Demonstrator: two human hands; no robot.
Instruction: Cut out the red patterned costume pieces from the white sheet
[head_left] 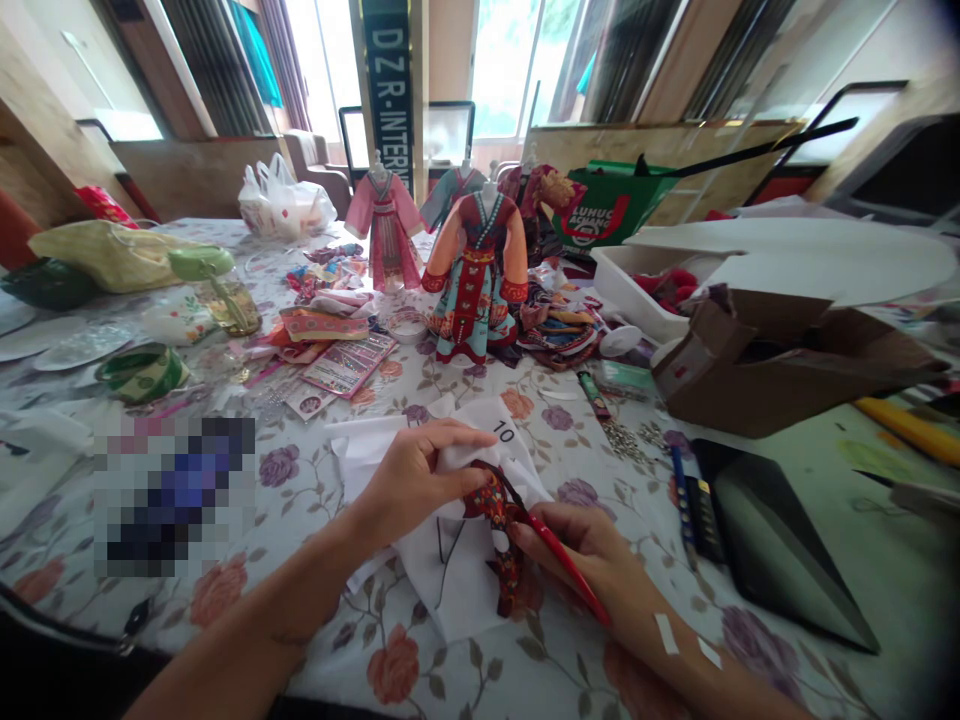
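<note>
My left hand (409,478) reaches in over white cloth or paper pieces (461,592), one printed with "10". Its thumb and fingers are closed on the upper end of a small red patterned fabric piece (508,575). My right hand (592,545) grips a slim red tool (566,562) with a dark, thin front end; its exact kind is unclear. The right fingertips also touch the fabric's right side, partly covering it. Two small white strips (666,634) stick to my right forearm.
Miniature dressed robes on stands (480,270) are at the back middle, with fabric heaps (559,325) around them. On the right lie a cardboard box (750,370), a white foam box (637,285) and a black tablet-like slab (780,540). A jar (232,305) and green tape (142,372) are left.
</note>
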